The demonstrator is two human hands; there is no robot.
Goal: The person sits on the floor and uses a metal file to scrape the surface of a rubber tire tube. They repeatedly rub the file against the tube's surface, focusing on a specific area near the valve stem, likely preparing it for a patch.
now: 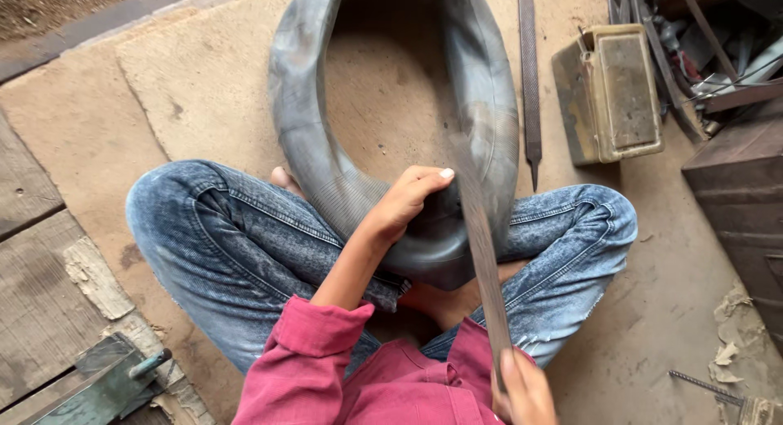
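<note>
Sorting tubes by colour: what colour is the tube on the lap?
Dark grey-black, dusty inner tube; seen in the head view.

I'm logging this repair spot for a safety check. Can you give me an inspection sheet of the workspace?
Surface: dusty floor mat.
Job's things: grey inner tube in the lap; long file, blurred, across it.
Clutter: second file, metal box, scrap metal.
Grippers: left hand grips the inner tube; right hand holds the long file.
Cables: nothing seen.
Surroundings: wooden planks, dark metal chest.
</note>
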